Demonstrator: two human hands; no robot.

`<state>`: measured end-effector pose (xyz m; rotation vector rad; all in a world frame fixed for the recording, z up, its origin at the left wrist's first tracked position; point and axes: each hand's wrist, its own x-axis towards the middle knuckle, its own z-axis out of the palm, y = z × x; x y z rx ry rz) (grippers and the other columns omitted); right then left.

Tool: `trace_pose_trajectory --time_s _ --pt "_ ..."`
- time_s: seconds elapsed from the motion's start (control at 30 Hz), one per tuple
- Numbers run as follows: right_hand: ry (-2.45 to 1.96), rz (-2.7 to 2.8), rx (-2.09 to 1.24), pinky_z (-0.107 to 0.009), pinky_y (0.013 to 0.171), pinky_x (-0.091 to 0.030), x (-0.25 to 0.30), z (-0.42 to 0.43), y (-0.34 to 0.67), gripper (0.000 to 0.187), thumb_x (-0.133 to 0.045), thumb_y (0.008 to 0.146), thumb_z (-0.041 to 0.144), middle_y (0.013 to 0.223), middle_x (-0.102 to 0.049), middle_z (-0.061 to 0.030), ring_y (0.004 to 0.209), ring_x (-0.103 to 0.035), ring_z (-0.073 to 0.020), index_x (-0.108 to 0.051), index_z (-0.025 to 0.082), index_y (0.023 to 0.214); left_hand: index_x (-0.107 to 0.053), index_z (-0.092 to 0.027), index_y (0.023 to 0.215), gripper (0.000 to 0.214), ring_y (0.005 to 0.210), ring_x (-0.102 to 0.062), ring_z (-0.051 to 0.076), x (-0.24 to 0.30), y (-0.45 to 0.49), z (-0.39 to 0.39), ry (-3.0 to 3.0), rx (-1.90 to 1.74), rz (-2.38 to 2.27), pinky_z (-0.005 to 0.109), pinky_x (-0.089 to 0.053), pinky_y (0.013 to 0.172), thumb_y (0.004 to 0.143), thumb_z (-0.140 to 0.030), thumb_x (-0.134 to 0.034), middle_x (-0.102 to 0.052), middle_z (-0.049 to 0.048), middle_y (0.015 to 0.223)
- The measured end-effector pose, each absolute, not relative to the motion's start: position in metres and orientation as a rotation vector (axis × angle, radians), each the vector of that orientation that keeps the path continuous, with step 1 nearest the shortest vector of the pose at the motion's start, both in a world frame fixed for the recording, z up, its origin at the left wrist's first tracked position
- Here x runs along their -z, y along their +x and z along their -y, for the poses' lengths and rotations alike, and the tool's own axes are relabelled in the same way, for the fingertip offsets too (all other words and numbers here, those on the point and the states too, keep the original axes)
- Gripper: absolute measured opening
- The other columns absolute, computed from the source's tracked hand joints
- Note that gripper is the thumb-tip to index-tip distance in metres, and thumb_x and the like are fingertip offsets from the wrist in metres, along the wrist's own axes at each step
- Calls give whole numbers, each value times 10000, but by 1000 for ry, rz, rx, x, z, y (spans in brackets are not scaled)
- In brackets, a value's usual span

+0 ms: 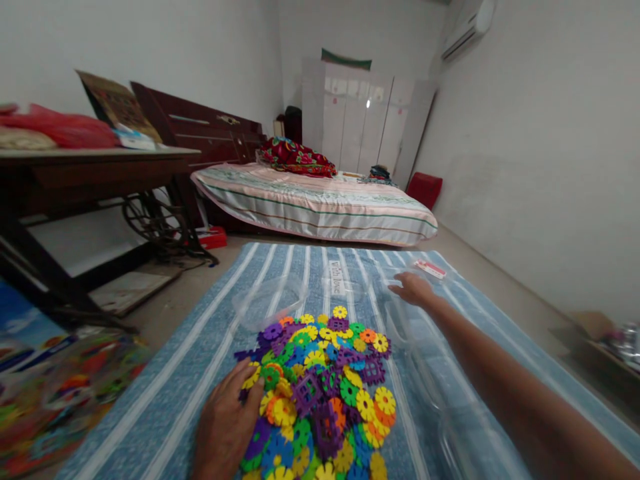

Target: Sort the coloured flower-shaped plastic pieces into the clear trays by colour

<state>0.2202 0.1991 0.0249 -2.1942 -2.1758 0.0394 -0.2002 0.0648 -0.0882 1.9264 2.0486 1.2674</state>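
Observation:
A heap of colourful plastic flower discs and purple square window pieces [327, 427] lies on the blue striped cloth. At the heap's left edge is my left hand [225, 420], its thumb and forefinger closed about a yellow flower disc [251, 375]. My right hand [414, 289] reaches far forward over clear plastic boxes, with thumb and forefinger apart and no piece visible between them. One clear box [397, 320] stands right of the heap, below that hand. Another clear box [270, 300] sits behind the heap on the left.
Clear containers [440, 413] line the right side, partly behind my forearm. Beyond the box near my right hand is a red and white label [431, 269]. A bag of more pieces [75, 393] lies at left, below a sewing-machine table [90, 160]. A bed [320, 203] stands ahead.

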Motion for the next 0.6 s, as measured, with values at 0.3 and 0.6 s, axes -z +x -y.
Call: trace_pose_trajectory --time_s 0.3,0.6 --pt "-2133 2211 -283 -222 695 -421 -13 -204 217 362 -521 926 426 868 -732 -82 803 -649 -170 -752 149 887 -703 -236 890 340 1055 -670 260 84 -197 -63 1915 -1282 -2040 384 -524 974 767 -474 -494 -729 74 1119" --pt "-1917 2271 -317 -214 601 -354 -14 -190 214 357 -511 895 371 658 -624 -15 631 -517 -114 -709 135 715 -709 -203 926 376 1068 -667 266 86 -200 -66 1948 -1250 -2047 398 -517 982 769 -464 -489 -724 90 1134"
